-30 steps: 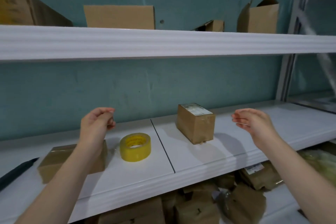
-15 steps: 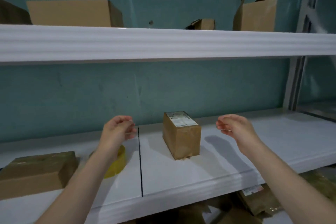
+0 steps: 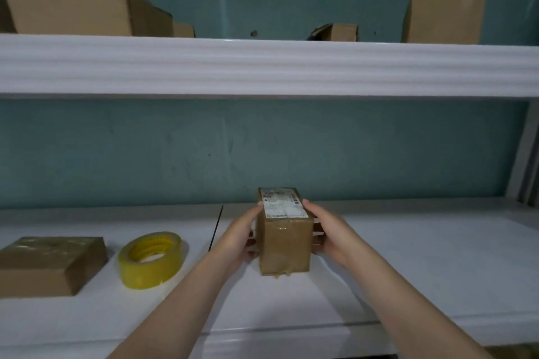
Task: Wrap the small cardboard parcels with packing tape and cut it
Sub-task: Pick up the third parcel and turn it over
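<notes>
A small brown cardboard parcel (image 3: pixel 284 245) with a white label on top stands on the white shelf (image 3: pixel 408 265). My left hand (image 3: pixel 240 237) presses its left side and my right hand (image 3: pixel 329 232) grips its right side. A yellow roll of packing tape (image 3: pixel 151 259) lies flat on the shelf to the left of my left arm. Farther left lies a flat taped brown parcel (image 3: pixel 49 264), partly cut off by the frame edge.
A white upper shelf (image 3: pixel 262 65) runs across above, carrying several cardboard boxes, among them a large one (image 3: pixel 87 13) at left and an open one (image 3: pixel 446 6) at right. A teal wall stands behind. A metal upright (image 3: pixel 528 154) is at the right.
Both hands moved inward from open air and closed on the sides of the labelled parcel. The view shifted, so the tape roll and flat parcel show fully at left.
</notes>
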